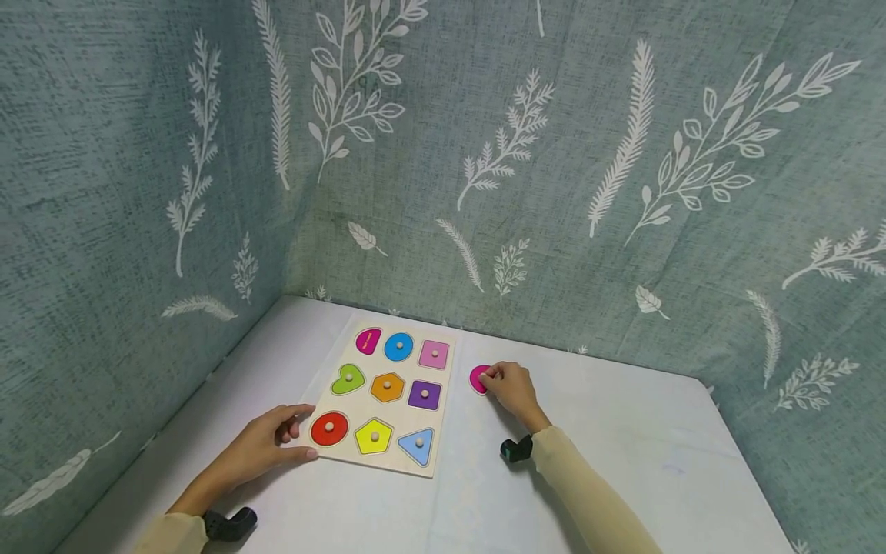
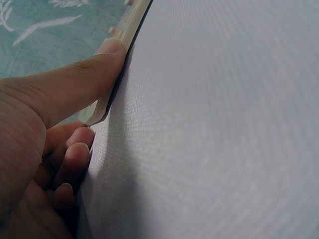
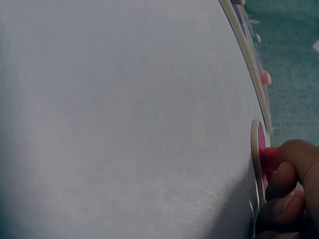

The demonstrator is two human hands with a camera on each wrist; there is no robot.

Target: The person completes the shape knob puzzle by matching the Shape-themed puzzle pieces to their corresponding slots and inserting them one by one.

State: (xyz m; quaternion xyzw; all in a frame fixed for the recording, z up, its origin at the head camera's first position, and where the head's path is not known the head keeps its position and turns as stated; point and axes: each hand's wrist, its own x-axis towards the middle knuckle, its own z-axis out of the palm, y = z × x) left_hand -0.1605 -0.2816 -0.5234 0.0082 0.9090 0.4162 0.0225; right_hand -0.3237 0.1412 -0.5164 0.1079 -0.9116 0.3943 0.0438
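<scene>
A wooden peg puzzle board (image 1: 401, 461) lies on the white table with several knobbed coloured shapes in it. At its top left, a magenta recess (image 1: 368, 341) with small lettering holds no piece. My left hand (image 1: 266, 440) touches the board's near left corner, thumb (image 2: 102, 62) against the edge and index finger stretched along the left side. Right of the board, my right hand (image 1: 514, 390) pinches a magenta puzzle piece (image 1: 477, 378) by its knob. In the right wrist view the piece's pale wooden rim (image 3: 255, 149) shows near the tabletop; fingers hide part of it.
The white-covered table (image 1: 623, 431) ends at the back against a grey-green curtain (image 1: 443, 154) with white leaf patterns, which also hangs at both sides. Black wrist devices (image 1: 231, 525) sit on both forearms.
</scene>
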